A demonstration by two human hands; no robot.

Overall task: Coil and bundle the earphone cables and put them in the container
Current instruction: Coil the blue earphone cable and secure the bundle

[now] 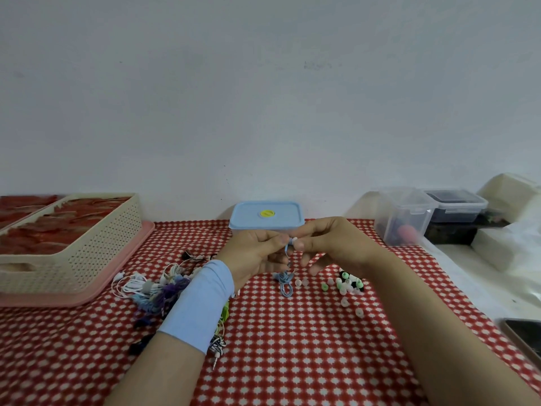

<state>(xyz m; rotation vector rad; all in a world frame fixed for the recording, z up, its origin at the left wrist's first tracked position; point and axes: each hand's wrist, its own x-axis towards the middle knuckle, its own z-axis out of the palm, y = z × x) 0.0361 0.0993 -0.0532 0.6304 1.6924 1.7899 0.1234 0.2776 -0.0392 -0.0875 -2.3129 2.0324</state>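
My left hand (257, 256), with a light blue wristband, and my right hand (330, 244) meet above the red checked cloth. Both pinch a light blue earphone (293, 241) at its bud. Its cable (285, 284) hangs down and lies partly coiled on the cloth. A heap of tangled earphones (152, 288) in white, blue and purple lies to the left, partly hidden by my left forearm. Behind my hands stands the blue-lidded container (265, 215), its lid on.
Several loose ear tips (347, 284) are scattered right of the cable. A cream basket (87, 247) on a pink tray sits at the left. Clear boxes (407, 212) stand at the back right. A phone (524, 335) lies at the right edge.
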